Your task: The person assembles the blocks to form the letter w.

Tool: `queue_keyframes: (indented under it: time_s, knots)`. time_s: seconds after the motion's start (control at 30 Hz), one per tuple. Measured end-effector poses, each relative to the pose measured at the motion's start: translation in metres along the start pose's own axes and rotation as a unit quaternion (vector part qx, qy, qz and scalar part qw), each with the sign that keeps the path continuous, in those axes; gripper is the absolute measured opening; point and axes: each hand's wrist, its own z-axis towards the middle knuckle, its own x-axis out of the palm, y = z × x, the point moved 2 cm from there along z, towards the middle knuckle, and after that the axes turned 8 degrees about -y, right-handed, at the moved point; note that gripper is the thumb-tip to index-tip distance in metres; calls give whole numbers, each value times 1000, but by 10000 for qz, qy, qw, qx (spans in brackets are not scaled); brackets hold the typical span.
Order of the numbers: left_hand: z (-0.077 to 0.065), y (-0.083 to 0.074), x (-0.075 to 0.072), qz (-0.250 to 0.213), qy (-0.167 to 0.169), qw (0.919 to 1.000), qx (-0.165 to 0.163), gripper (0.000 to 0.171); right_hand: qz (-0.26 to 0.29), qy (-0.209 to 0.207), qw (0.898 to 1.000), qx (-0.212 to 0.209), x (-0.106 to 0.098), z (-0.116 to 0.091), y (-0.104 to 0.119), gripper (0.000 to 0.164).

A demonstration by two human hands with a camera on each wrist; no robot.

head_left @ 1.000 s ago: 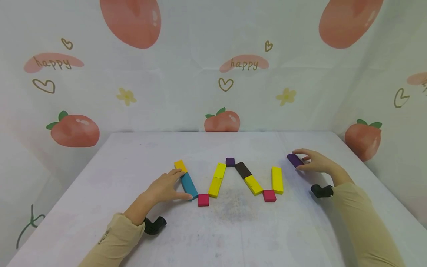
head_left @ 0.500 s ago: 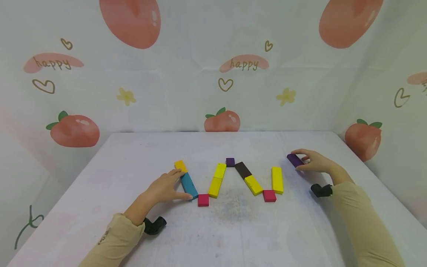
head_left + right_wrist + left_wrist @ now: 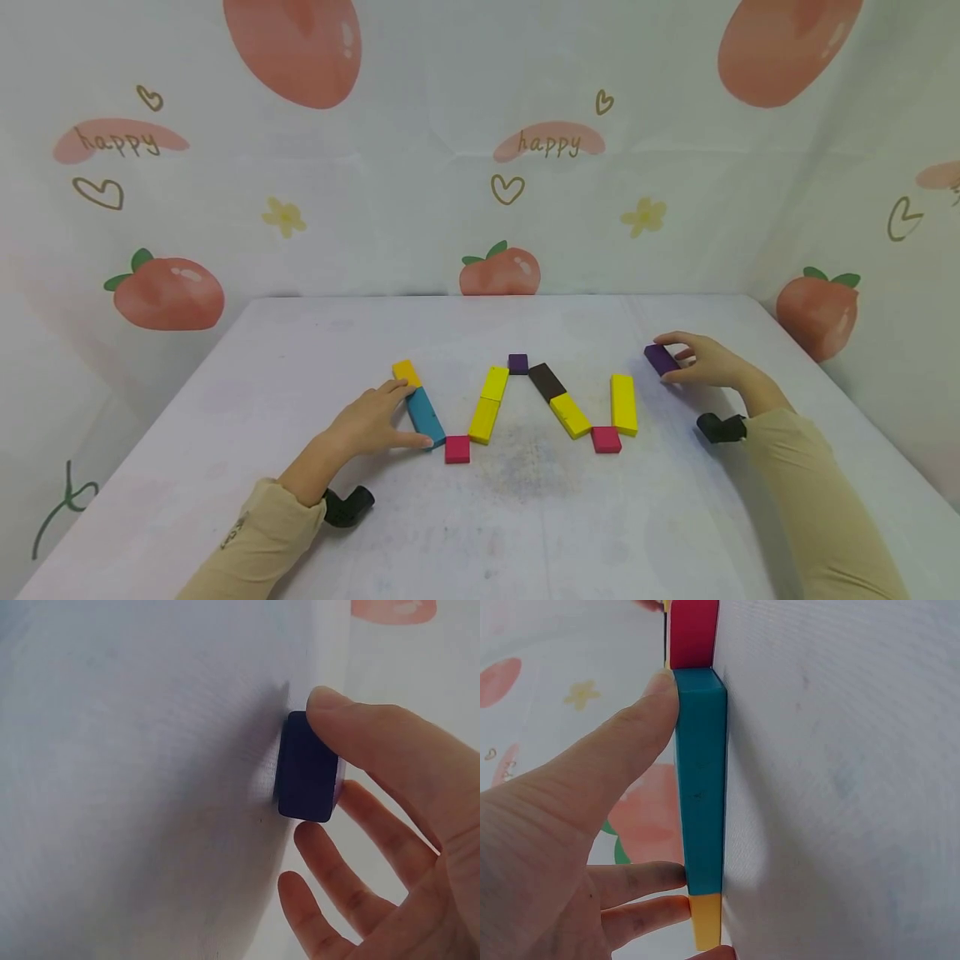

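My left hand (image 3: 371, 421) rests on the teal block (image 3: 425, 417): in the left wrist view the thumb touches its near end and the fairly straight fingers reach the far end and the orange block (image 3: 707, 921) that adjoins it. A red block (image 3: 457, 450) meets the teal block's near corner. My right hand (image 3: 708, 363) pinches a dark purple block (image 3: 662, 360) between thumb and fingers at the right of the table. In the right wrist view that purple block (image 3: 307, 766) is close to the tabletop, with two fingers held apart from it.
A zigzag of blocks continues rightward: yellow blocks (image 3: 489, 405), a small purple block (image 3: 518, 364), a dark brown block (image 3: 547, 382), a yellow block (image 3: 570, 416), a second red block (image 3: 606, 440) and an upright-lying yellow block (image 3: 623, 405). A printed curtain (image 3: 420, 167) stands behind the table.
My right hand shifts very slightly left with the purple block. The left hand and the zigzag of blocks stay where they were.
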Motion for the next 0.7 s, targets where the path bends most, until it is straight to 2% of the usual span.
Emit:
queue_keyframes:
  time_s: [0.7]
  knots:
    - [0, -1, -1, 16, 16, 10000, -4, 90, 207, -182, 9996, -95, 2, 1, 16, 67]
